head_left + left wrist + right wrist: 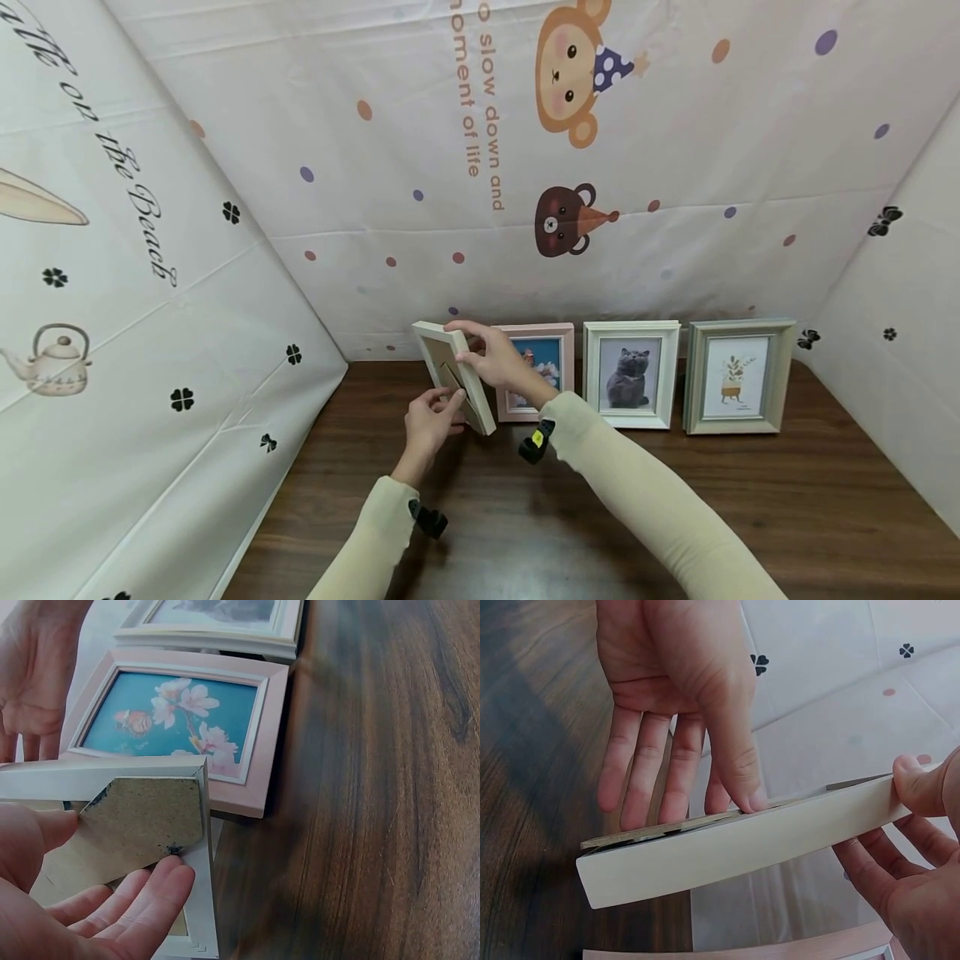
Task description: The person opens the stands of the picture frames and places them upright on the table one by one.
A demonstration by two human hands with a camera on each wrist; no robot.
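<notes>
A white picture frame (471,379) is tilted up on the brown table, its back turned to the left and toward me. My right hand (498,360) grips its upper end, thumb on the back side and fingers on the other side in the right wrist view. Lower down, my left hand (429,425) pinches the brown board easel stand (150,814) on the frame's back. The thumb is at one edge of the stand and the fingers at the opposite edge. The picture on the front of this frame is hidden.
Beside it stand a pink frame (567,367) with a flower picture, a white frame (672,375) with a grey cat, and a beige frame (774,383) with a plant print. Printed cloth (660,275) hangs behind the table (480,533) and on both sides.
</notes>
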